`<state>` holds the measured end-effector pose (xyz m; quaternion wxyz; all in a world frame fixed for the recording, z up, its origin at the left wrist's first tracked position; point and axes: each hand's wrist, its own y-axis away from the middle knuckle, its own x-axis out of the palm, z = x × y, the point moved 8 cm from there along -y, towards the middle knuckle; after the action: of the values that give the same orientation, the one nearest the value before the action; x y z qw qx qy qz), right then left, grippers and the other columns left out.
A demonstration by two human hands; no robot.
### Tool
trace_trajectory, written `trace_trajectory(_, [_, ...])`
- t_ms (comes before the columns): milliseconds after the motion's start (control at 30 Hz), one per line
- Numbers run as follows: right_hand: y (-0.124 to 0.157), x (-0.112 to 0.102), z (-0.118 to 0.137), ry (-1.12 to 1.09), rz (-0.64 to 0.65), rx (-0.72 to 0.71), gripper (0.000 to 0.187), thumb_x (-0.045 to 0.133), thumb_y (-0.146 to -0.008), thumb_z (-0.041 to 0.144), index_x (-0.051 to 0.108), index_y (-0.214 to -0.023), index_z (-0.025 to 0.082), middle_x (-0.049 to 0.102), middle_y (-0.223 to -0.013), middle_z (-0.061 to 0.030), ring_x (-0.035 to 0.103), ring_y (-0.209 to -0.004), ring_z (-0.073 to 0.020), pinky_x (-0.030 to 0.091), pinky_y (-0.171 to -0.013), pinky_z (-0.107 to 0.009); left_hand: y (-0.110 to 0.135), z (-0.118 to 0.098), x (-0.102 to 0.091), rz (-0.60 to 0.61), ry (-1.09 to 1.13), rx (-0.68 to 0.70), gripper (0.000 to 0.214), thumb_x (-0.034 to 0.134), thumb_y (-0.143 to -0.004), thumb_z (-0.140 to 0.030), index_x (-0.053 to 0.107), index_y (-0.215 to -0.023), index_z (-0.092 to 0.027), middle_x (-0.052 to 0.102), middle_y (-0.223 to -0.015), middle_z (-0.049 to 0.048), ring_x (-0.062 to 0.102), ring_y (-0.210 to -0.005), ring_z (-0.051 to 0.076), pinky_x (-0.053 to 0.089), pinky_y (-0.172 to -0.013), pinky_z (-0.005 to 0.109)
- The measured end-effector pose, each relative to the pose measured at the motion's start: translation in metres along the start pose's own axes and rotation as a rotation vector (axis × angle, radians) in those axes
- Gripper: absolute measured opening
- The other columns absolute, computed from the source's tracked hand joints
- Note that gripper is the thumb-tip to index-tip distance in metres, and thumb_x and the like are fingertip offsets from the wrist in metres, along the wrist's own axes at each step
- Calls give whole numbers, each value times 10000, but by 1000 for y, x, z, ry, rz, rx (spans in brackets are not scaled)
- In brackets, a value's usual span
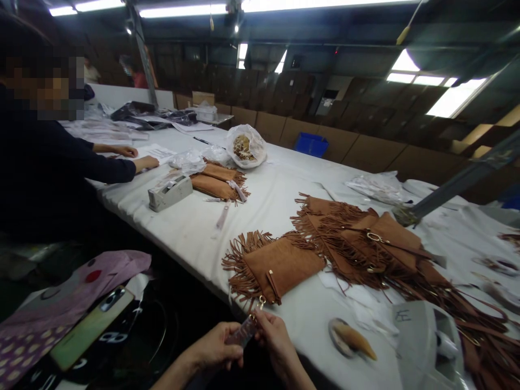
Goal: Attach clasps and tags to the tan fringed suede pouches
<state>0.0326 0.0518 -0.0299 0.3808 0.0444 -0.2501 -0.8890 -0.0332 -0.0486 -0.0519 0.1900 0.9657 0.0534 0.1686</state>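
Note:
Low in the head view, my left hand (217, 345) is closed on a strip wrapped in clear plastic (242, 331). My right hand (276, 333) pinches around a small gold metal clasp (260, 303), where the wrapped strip's end meets it. Just beyond my fingers lies a flat brown fringed bag (284, 265) with a short leather tab and gold hardware, near the table's front edge. To its right, more brown fringed bags (361, 238) are heaped with straps and gold rings. The exact contact at my right fingertips is partly hidden.
A grey tape dispenser (426, 341) stands at the right, near a tan curved object (355, 338). Another dispenser (170, 189), brown pouches (217, 181) and a plastic bag (246, 146) sit farther back on the white table (280, 179). A co-worker (52, 157) works at left; a phone (91, 327) lies on cloth.

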Motion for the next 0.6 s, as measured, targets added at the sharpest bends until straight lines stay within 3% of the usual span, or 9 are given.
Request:
trace_trajectory(133, [-6,-5,-2,-6,-66,31,481,726,-602,601,608,-602,135,459,-415,54,326,-368,-46,191,-377,-178,-5,-1,-7,-129,-114,-2,573,485,-787,-676,642,-905,-138,595,-493,-25,390,-328,55,238,-377,178])
trace_trajectory(300, [-10,-8,0,-69,-17,65,435,775,-565,539,644,-631,129,453,-414,64,300,-366,-38,162,-384,-181,-6,-5,-19,-359,9,83,577,641,-643,-699,636,-681,-123,648,-585,33,543,-490,106,346,-473,207])
trace_trajectory(467, [-11,-9,-1,-121,-11,95,444,817,-503,518,660,-638,126,462,-421,64,291,-371,-31,153,-392,-180,-7,5,-8,-333,224,-15,571,660,-650,-673,642,-779,-117,674,-632,53,551,-456,111,339,-447,213])
trace_trajectory(600, [-11,-5,1,-116,46,65,444,812,-538,524,629,-589,123,515,-452,41,370,-393,-46,223,-407,-184,-17,-7,2,-296,188,31,543,707,-619,-634,647,-715,-103,667,-619,52,546,-466,113,355,-469,225])
